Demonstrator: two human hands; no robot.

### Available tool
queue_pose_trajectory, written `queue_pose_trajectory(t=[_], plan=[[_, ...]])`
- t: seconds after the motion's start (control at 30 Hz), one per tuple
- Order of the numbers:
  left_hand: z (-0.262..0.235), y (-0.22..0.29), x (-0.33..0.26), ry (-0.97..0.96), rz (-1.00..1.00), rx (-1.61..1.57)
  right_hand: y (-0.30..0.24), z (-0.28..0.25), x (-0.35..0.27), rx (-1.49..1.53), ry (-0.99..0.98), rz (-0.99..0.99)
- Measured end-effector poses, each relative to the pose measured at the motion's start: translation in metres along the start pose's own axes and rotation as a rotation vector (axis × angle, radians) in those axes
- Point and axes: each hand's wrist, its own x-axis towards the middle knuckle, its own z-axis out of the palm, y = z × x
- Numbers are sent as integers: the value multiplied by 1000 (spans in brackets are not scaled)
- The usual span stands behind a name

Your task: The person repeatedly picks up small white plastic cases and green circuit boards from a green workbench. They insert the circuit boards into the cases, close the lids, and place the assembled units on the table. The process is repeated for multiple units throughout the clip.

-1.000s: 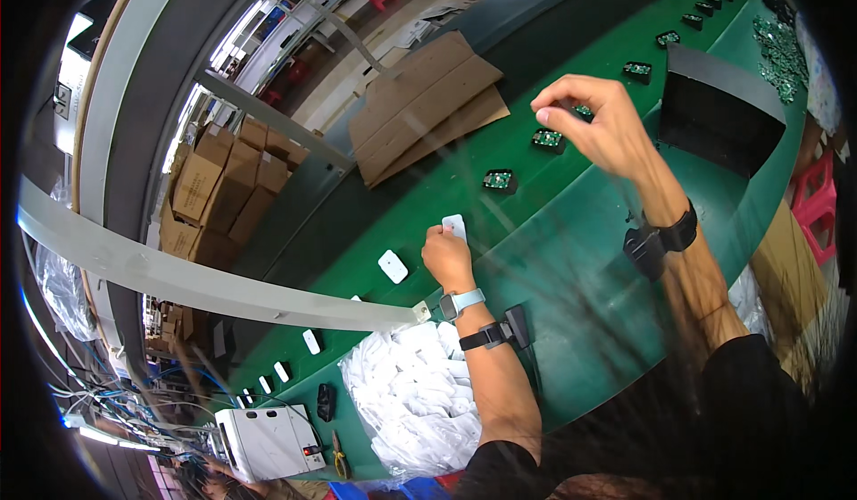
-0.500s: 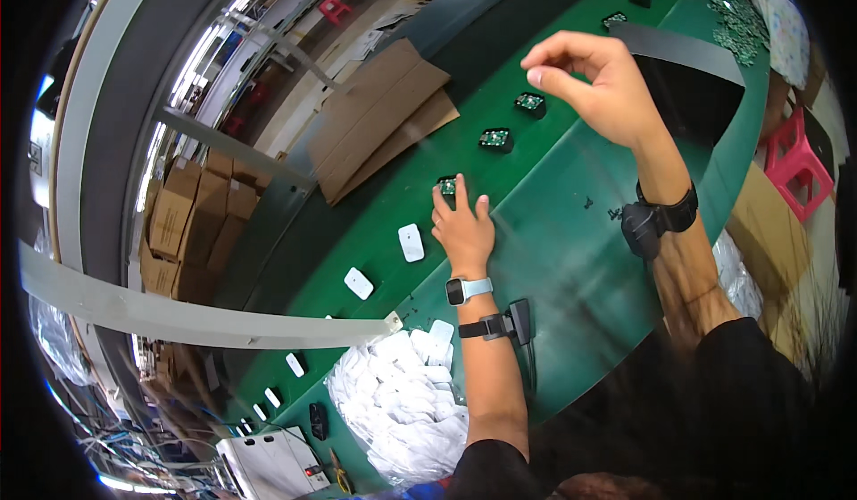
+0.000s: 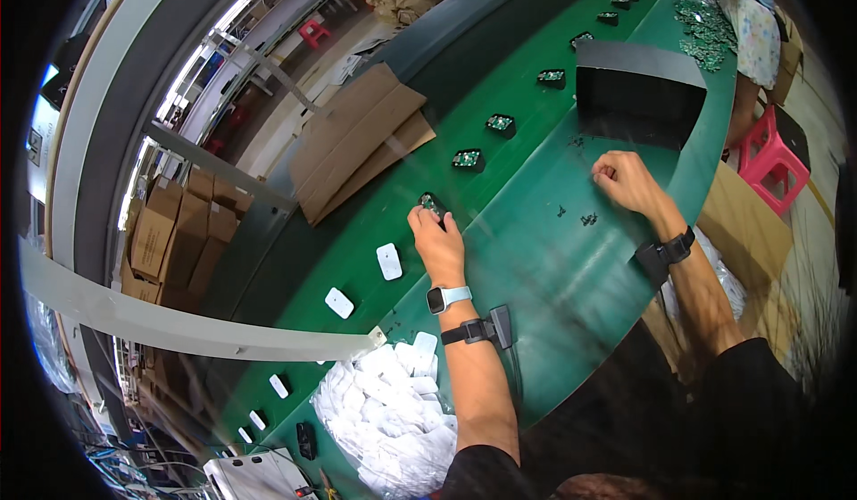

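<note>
On the green belt my left hand has its fingers round a small black casing with a circuit board in it, the board facing up. My right hand hovers over the green bench with fingers curled together; whatever they pinch, if anything, is hidden. Close to it lie small dark pieces, too tiny to name. Farther along the belt stand several more black casings with boards. On the near side of my left hand lie white covers, spaced apart on the belt.
A bag heaped with white covers sits left of my left forearm, under a pale metal bar. A black bin stands beyond my right hand. At the far right a co-worker stands by heaped circuit boards. Flattened cardboard leans beyond the belt.
My right hand has come down and back from above the belt to over the bench. My left fingers have curled round the casing, which looks turned. The whole view has shifted slightly.
</note>
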Motion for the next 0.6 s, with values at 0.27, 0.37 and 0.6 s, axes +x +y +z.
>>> queue_pose_trajectory(t=[0.27,0.37,0.6], plan=[[-5,4,14,160,-173,-732,-18,-6,-28,-32,-95,-107],[-17,27,20,244,-226,-1123,-3,-5,-16,-57,15,-73],[-55,46,26,193,-330,-1592,12,8,28,-234,98,-159]])
